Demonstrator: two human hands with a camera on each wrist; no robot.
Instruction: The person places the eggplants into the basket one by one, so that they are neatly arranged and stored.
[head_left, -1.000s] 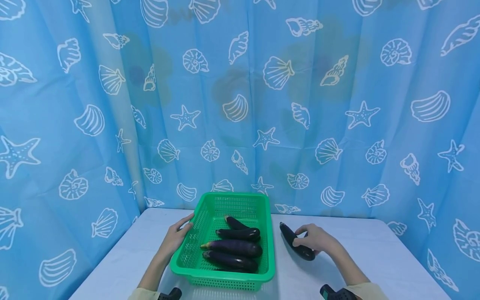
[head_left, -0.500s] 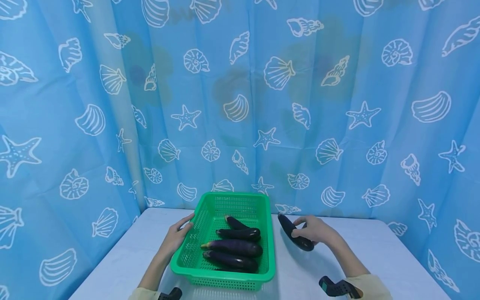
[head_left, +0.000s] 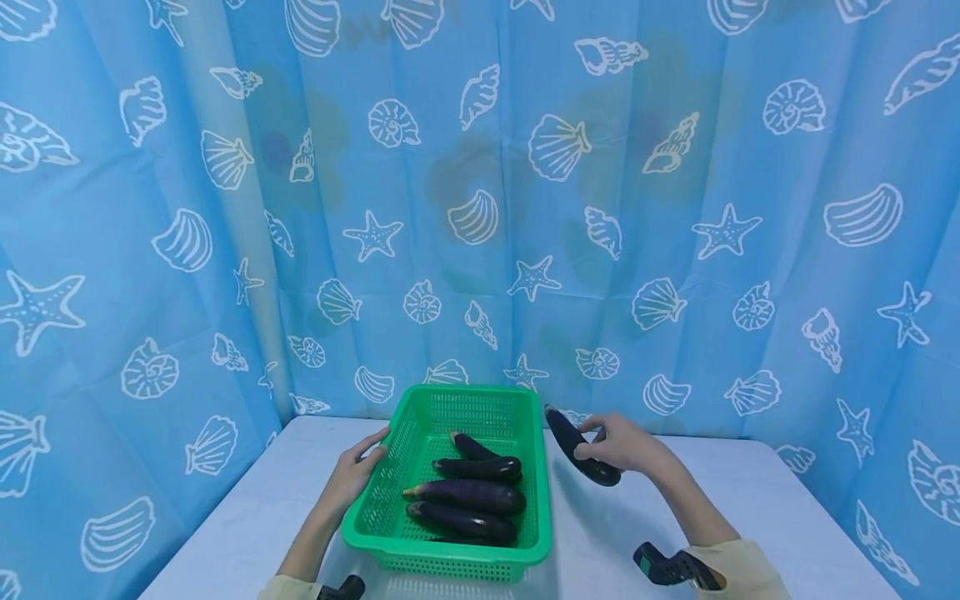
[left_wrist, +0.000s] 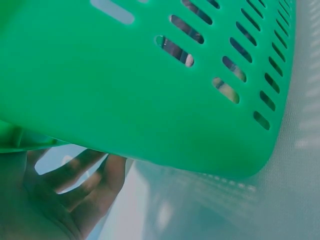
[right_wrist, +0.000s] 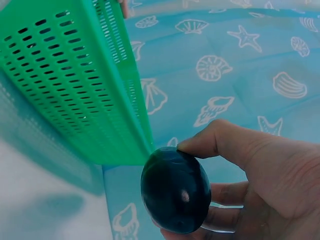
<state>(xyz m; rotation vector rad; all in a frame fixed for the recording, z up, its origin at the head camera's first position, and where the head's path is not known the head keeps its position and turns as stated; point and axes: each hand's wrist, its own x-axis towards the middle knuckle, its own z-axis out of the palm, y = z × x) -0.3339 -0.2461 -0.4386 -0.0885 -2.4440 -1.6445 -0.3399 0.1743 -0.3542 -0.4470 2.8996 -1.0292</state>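
In the head view my right hand [head_left: 622, 443] grips a dark purple eggplant [head_left: 577, 454], held tilted above the table just right of the green plastic basket [head_left: 546, 500]. The right wrist view shows its rounded end [right_wrist: 175, 192] between thumb and fingers. At the basket's left rim is my left hand [head_left: 354, 471], holding it there. From the left wrist view, its fingers [left_wrist: 107, 182] lie beneath the rim against the outer wall; the thumb is hidden there. Several eggplants [head_left: 476, 496] lie inside the basket, the nearest mostly hidden by the front rim.
A white cloth-covered table [head_left: 720, 500] bears the basket. Behind and along both sides hangs a blue curtain [head_left: 480, 333] printed with white shells and starfish.
My right hand has lifted the eggplant off the table and moved it up and left, toward the basket's right rim. The left hand and basket have stayed in place.
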